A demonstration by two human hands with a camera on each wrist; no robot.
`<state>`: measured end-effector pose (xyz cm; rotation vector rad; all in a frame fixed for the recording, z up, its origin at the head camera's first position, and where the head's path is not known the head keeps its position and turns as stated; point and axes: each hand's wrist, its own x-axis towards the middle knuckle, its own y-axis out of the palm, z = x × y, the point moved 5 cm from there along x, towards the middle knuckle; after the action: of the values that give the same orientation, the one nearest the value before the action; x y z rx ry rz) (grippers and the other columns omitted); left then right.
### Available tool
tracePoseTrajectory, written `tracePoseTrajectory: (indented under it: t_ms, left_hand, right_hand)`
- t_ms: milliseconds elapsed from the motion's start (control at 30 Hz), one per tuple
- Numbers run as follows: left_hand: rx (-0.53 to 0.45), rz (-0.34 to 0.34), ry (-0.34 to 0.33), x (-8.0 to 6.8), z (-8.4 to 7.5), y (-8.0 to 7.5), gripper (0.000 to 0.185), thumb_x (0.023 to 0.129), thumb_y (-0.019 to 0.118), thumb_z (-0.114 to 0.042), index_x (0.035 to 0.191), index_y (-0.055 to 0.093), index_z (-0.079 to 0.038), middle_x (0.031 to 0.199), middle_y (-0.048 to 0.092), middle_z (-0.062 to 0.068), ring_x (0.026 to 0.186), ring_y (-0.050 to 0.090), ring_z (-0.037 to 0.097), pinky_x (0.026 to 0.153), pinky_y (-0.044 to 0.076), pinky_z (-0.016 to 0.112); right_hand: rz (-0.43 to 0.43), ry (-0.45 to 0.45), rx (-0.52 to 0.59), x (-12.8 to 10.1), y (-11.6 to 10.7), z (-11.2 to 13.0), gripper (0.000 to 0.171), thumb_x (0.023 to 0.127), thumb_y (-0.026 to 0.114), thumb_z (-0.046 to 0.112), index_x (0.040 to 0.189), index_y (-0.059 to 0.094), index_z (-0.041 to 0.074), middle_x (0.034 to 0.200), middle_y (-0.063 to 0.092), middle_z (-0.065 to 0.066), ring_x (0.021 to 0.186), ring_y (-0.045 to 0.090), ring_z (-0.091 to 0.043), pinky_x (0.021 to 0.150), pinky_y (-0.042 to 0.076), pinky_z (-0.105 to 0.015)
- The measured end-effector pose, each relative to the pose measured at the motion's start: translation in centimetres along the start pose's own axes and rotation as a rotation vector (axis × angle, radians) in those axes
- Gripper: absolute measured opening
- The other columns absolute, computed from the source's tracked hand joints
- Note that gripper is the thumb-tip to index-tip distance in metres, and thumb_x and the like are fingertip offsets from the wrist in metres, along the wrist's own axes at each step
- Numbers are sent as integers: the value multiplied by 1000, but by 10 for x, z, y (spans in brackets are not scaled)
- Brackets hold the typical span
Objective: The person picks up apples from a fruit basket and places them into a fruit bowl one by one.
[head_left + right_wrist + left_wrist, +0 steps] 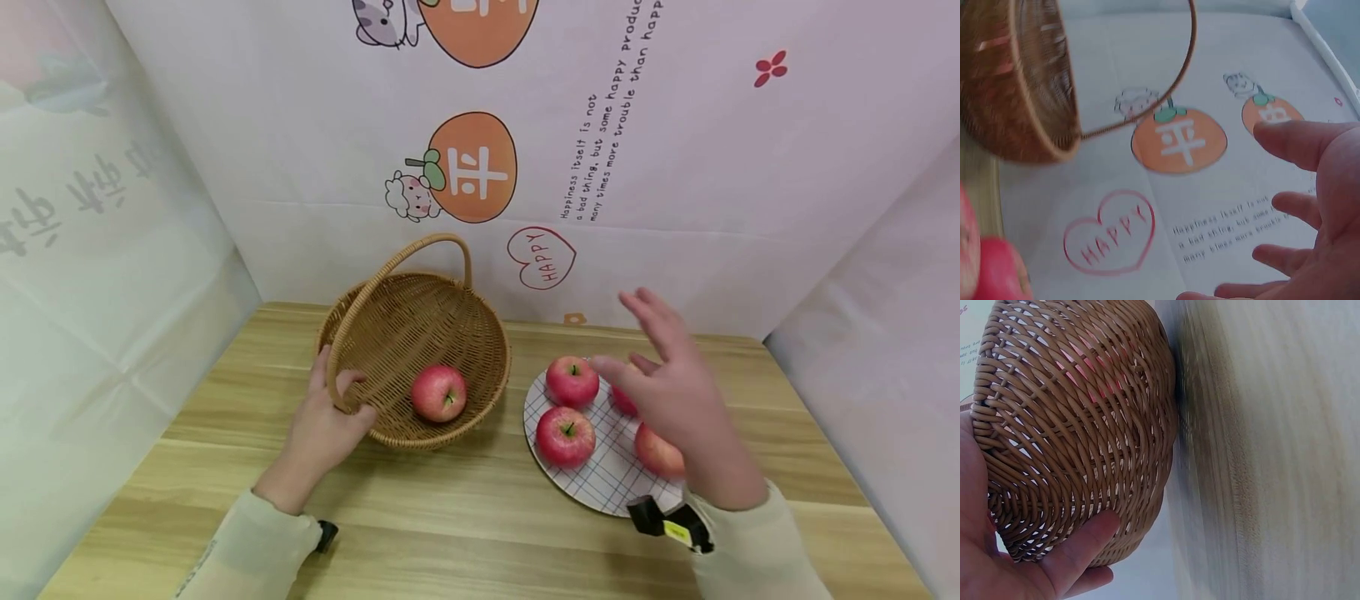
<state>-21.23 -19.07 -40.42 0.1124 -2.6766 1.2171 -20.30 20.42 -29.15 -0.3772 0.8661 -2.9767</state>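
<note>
Wooden tabletop, cartoon-print backdrop | wicker basket was gripped at its rim by the left hand, one apple inside | right hand was held open, fingers spread, above four apples on the checked plate | best done: basket steadied, nearest apple closed on squarely.

Staged tabletop booth, cartoon backdrop, wooden table

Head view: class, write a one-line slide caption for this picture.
Left hand grips the wicker basket holding one apple; open right hand hovers over the apple plate.
</note>
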Motion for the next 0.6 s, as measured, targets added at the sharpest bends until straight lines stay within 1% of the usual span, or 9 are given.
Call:
tracePoseTrajectory:
  t_ms: [67, 100, 267, 333, 400, 467, 533, 600]
  left_hand:
    - [-2, 4, 0, 0, 0, 0, 47, 84, 63, -17, 130, 58, -6, 163, 0, 23, 100, 55, 44, 50, 40, 35]
    - [-3, 7, -1, 0, 0, 0, 48, 84, 63, -17, 130, 58, -6, 163, -1, 22, 96, 57, 43, 49, 40, 35]
    - [-16, 12, -6, 0, -1, -1, 47, 84, 62, -16, 129, 58, -5, 163, -1, 22, 85, 60, 37, 46, 38, 35]
    - [-18, 12, -8, 0, -2, -1, 47, 84, 63, -16, 129, 58, -5, 163, -1, 22, 86, 59, 37, 46, 38, 35]
    - [-18, 16, -9, 0, -2, -1, 47, 84, 63, -16, 129, 58, -5, 163, -1, 22, 86, 59, 37, 47, 38, 35]
    - [-22, 20, -12, 1, -3, -1, 47, 84, 63, -16, 129, 58, -5, 163, -2, 22, 82, 60, 35, 47, 38, 35]
    - [-24, 23, -12, 1, -3, -1, 47, 84, 63, -16, 129, 58, -5, 163, -2, 21, 78, 60, 33, 46, 38, 35]
    - [-22, 23, -11, 1, -3, 0, 47, 84, 63, -16, 129, 57, -5, 163, -2, 22, 80, 60, 34, 46, 38, 35]
  right_hand:
    - [59, -33, 29, 6, 14, 9, 82, 85, 79, 37, 154, 34, 40, 161, 14, 19, 144, 26, -26, 105, 36, -54]
    - [89, -56, 35, 9, 22, 13, 82, 85, 80, 35, 153, 35, 40, 160, 15, 20, 143, 26, -25, 106, 35, -54]
    - [231, -247, 3, 25, 62, 29, 86, 81, 84, 22, 153, 39, 33, 161, 18, 16, 144, 25, -23, 104, 37, -54]
    - [293, -305, -20, 31, 78, 34, 88, 79, 86, 21, 153, 40, 32, 161, 17, 16, 144, 25, -21, 103, 38, -52]
    - [353, -340, -57, 35, 95, 36, 88, 78, 87, 23, 152, 41, 34, 161, 15, 18, 144, 24, -18, 105, 37, -51]
    - [399, -381, -104, 39, 111, 37, 85, 78, 86, 25, 151, 43, 34, 161, 15, 20, 145, 23, -18, 105, 36, -51]
    - [440, -407, -138, 42, 127, 38, 81, 79, 86, 24, 150, 47, 31, 161, 15, 20, 145, 21, -17, 105, 35, -50]
    - [477, -428, -181, 44, 142, 38, 77, 79, 86, 24, 148, 51, 28, 161, 15, 19, 144, 23, -18, 101, 41, -47]
